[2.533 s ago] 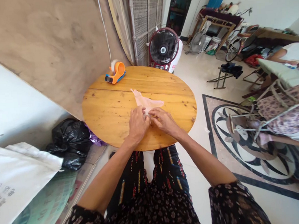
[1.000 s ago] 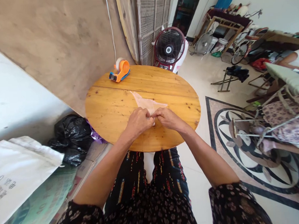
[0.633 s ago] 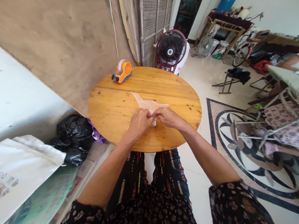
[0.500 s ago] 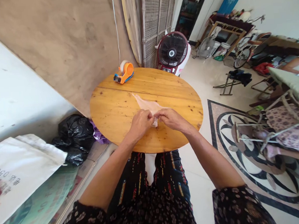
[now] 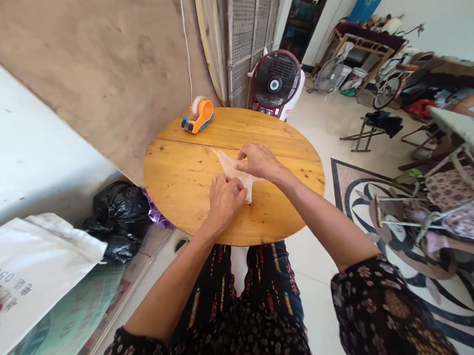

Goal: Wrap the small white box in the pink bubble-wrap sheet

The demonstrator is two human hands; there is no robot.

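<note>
A thin, pale pink, see-through sheet [image 5: 229,166], perhaps plastic or fine cloth, lies creased on the round wooden table [image 5: 179,170]. It tapers to a point at its far left end. My left hand [image 5: 225,197] rests at its near end, the fingers curled and pinching the edge. Over the sheet's middle, my right hand [image 5: 258,160] has its thumb and bent forefinger apart, the thumb seeming to touch the surface. Part of the sheet is hidden beneath both hands. At the table's far left edge stands an orange and blue tape dispenser [image 5: 201,117] with a tape roll.
Behind the table stands a fan [image 5: 276,83]. Black plastic bags [image 5: 120,215] and a white sack [image 5: 40,267] lie to the left. A wooden board [image 5: 131,55] leans on the wall. To the right are a folding stool [image 5: 373,127] and another person's arm [image 5: 473,102].
My right hand has moved away from my left, forward over the sheet's middle, and its pinch has loosened. My left hand stays at the near end.
</note>
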